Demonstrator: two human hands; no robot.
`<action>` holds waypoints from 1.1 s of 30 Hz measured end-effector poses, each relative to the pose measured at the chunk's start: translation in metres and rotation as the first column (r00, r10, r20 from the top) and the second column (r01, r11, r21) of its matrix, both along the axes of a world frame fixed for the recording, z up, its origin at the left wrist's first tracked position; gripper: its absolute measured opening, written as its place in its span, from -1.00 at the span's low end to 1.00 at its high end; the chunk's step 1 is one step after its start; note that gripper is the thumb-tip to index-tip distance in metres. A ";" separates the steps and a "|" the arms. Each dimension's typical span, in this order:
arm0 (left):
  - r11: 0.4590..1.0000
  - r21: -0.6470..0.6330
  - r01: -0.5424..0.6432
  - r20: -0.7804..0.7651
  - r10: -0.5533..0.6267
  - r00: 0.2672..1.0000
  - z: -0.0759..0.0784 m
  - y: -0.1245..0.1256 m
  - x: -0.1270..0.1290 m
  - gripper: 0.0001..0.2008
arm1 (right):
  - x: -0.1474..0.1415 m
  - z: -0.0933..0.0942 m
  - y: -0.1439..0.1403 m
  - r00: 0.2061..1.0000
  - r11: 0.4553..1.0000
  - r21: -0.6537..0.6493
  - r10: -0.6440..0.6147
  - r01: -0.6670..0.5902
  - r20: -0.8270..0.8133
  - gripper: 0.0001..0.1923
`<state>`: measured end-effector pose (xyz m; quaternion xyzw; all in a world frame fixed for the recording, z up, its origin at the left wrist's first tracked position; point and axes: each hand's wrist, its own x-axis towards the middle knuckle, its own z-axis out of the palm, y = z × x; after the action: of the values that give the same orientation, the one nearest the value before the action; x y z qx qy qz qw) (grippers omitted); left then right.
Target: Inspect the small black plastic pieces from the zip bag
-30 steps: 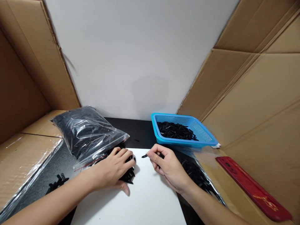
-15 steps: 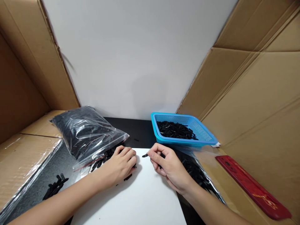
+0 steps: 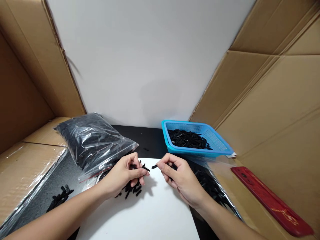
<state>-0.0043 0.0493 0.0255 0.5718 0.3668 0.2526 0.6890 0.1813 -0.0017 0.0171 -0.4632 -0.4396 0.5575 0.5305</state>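
Note:
My left hand (image 3: 130,171) is closed on a few small black plastic pieces (image 3: 145,168), one poking out past the thumb and fingertip. Facing it, my right hand (image 3: 178,175) pinches a single black piece (image 3: 154,166) between thumb and index finger, its free end pointing left; the other fingers are curled in. A narrow gap separates the two held pieces. Below my left hand, a loose pile of the same pieces (image 3: 131,190) lies on the white board (image 3: 150,218). Their exact kind is too small to tell.
A clear zip bag (image 3: 87,140) full of black pieces lies at left. Behind my right hand stands a blue basket (image 3: 220,141) partly filled with them. More pieces lie in plastic (image 3: 210,186) at right, near a red case (image 3: 271,200). Cardboard walls (image 3: 275,100) flank both sides.
My left hand has lifted off the pile and turned, now holding a few black pieces near the right hand's piece. The pile beneath is uncovered. My right hand has barely moved.

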 end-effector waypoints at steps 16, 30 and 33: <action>0.977 -0.203 0.070 0.057 -0.060 0.997 0.001 -0.018 0.007 -0.58 | -0.004 -0.001 -0.006 0.934 0.985 0.125 0.069 -0.120 0.351 -0.72; 0.957 -0.286 0.040 0.181 0.013 0.983 -0.001 -0.019 0.006 -0.64 | 0.005 0.002 0.003 0.897 0.969 -0.158 0.103 -0.188 -0.430 -0.66; 0.968 -0.231 0.097 0.219 -0.046 0.975 -0.002 -0.021 0.005 -0.54 | 0.006 0.001 0.004 0.925 0.972 -0.151 0.117 -0.182 -0.363 -0.64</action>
<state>0.0009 0.0288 0.0232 0.4670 0.2984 0.2407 0.7969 0.1871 0.0022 0.0184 -0.3677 -0.3193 0.7077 0.5119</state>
